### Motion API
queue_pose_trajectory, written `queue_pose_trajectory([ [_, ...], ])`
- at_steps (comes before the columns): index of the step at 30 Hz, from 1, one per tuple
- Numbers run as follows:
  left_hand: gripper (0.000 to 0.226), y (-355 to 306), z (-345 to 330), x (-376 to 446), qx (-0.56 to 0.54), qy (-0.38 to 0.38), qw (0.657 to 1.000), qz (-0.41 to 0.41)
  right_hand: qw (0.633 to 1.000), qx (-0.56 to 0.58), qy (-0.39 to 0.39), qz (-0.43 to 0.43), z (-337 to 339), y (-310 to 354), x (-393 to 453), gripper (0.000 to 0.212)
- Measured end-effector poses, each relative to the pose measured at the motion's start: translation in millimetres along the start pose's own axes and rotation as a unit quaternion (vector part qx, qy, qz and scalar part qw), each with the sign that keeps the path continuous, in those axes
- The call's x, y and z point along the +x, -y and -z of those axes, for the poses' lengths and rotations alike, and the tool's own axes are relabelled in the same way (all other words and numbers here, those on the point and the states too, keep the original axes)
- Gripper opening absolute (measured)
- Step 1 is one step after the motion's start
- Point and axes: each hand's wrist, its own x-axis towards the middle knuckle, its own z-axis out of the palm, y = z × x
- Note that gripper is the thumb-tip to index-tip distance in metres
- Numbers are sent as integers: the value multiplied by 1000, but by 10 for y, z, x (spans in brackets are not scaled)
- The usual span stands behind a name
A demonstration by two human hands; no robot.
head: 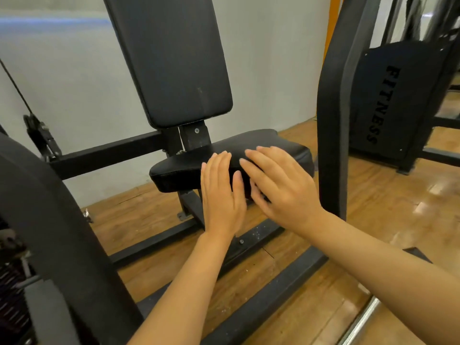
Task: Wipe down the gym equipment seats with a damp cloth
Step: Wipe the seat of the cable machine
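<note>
Hovering, both hands flat and bare over the black seat pad [286,148] of a gym machine; left hand [221,195] and right hand [281,185] lying side by side, fingers straight, gripping nothing, a narrow gap showing between them. Sitting low under the upright backrest [171,58], seat pad bolted to a black frame [107,153] above a wooden floor [398,220]. Not showing anywhere in view: the damp cloth. Cannot tell whether palms are pressing the vinyl or floating just above it. Risking, from here, a bare-handed pass that merely smears sweat and grime rather than lifting it. Risking also, once a wet cloth arrives, water running off the pad edge onto the wood and base rails [261,290], leaving slick patches. Crowding the right wrist closely, a padded lever arm [333,120], likely catching a knuckle on a wide sideways stroke. Possibly getting skipped: the pad's far corner by the backrest post [194,135], tucked tight and awkward to reach.
</note>
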Motion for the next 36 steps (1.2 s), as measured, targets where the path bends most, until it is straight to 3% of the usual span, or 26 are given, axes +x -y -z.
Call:
queue_pose_trajectory([
  [3,53,-50,-17,-19,3,-15,1000,16,998,43,-14,38,72,-278,-202,36],
  [8,48,-329,-111,4,-5,-5,1000,-29,976,187,-80,-79,4,-455,-392,38],
  [15,45,-403,-239,-87,27,-36,999,-23,954,190,-128,-191,-41,-129,-223,37],
  [18,47,-390,-321,-98,36,-51,998,-6,969,161,-127,-135,-13,-163,-129,32],
  [24,52,-464,-380,-89,30,-105,994,-3,969,216,-68,102,-63,-771,-274,30],
  [26,49,-489,-352,-112,44,-96,994,0,958,272,-62,67,-95,-941,-334,32],
  [30,43,-611,-232,-151,67,-52,996,35,907,402,-78,-100,-98,-837,-400,35],
  [33,44,-729,-174,-187,119,-23,992,38,868,435,-117,-210,-73,-628,-362,38],
  [36,46,-764,-212,-211,175,-10,985,2,896,388,-114,-184,-52,-545,-349,39],
])
